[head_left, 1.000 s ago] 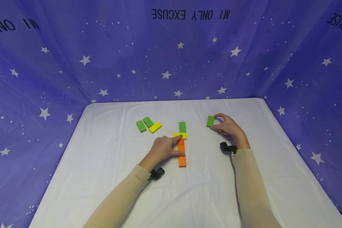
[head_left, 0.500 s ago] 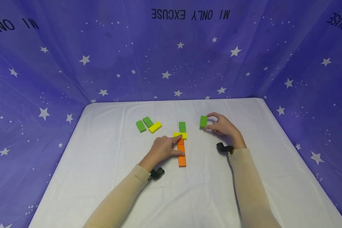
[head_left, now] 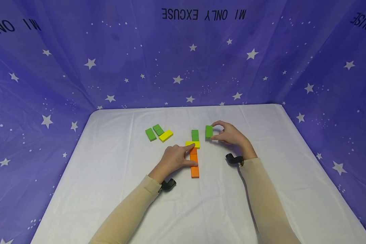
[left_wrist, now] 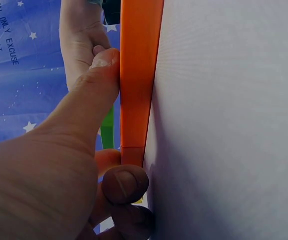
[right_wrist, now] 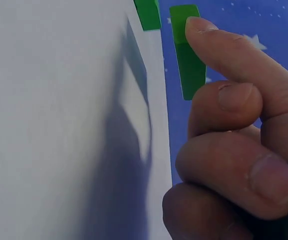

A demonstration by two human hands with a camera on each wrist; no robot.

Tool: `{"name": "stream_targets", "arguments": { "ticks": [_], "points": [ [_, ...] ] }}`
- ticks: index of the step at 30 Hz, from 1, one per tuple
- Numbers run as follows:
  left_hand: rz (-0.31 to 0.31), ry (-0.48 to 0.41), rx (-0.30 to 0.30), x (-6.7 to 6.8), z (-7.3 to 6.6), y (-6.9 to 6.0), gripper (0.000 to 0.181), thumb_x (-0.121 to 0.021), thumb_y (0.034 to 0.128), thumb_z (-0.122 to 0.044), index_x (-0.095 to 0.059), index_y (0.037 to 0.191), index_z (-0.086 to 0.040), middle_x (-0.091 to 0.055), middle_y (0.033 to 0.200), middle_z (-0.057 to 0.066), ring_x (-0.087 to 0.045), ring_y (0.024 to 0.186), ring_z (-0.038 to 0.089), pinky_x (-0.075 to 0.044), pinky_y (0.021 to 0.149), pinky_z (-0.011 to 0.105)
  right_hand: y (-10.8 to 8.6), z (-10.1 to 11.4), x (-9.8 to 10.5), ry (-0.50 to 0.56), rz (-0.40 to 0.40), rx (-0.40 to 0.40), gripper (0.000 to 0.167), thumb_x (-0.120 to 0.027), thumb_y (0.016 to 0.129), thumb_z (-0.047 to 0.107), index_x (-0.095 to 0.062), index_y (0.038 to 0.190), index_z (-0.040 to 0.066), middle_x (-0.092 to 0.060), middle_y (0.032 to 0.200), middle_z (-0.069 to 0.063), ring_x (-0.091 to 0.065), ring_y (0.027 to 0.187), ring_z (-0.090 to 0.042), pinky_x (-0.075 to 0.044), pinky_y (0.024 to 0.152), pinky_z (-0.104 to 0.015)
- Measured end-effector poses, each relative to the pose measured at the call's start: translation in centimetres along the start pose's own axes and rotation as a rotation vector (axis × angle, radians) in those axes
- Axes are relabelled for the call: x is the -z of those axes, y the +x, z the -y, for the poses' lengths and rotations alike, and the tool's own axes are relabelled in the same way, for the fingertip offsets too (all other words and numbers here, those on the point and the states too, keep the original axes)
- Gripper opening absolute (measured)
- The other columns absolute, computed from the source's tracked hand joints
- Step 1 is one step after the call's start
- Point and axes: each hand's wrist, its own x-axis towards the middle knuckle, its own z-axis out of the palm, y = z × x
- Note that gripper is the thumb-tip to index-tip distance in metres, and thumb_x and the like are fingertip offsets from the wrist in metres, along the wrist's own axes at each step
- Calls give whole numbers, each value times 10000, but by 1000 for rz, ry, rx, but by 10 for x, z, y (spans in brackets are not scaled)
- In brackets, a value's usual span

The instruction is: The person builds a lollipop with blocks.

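My right hand [head_left: 231, 134] pinches a green block [head_left: 208, 131] between thumb and index finger. In the right wrist view, that green block [right_wrist: 191, 70] is held off the white cloth. Left of it runs a line of blocks: two small green ones [head_left: 195, 135] at the far end, a crosswise yellow block [head_left: 189, 144], then orange blocks [head_left: 195, 172] toward the near side. My left hand [head_left: 172, 158] rests over this line, index fingertip on the yellow block and thumb on the orange. In the left wrist view, the thumb lies on an orange block [left_wrist: 139, 75].
Left of the line lie loose blocks: a green one [head_left: 150, 134], small green ones [head_left: 158, 129] and a yellow one [head_left: 166, 136]. A white cloth [head_left: 213, 210] covers the table. Purple star-patterned curtains [head_left: 183, 61] surround its back and sides.
My right hand has moved left with the green block, bringing it closer to the line. My left hand has stayed in place on the blocks.
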Motion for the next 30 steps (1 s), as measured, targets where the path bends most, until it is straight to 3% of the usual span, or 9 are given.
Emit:
{"name": "stream_targets", "arguments": {
  "ticks": [8,30],
  "points": [
    [-8,-5,-3,-1,1,0,880,-832,778,-705,-604,1521,-292,-343,580,-67,-302,521,134,-226,559,289,4,7,-11,-41,31,-13,707,-893,843,399,-576,1451,222,-499,574,21,-430,498,-142,-404,489,-300],
    [-5,-1,-9,0,0,0,889,-826,785,-705,-592,1531,-283,-279,591,-57,-260,536,137,-213,563,294,9,9,-27,-96,65,-58,681,-857,876,346,-558,1476,230,-550,583,10,-425,474,-133,-398,489,-273]
  ]
}}
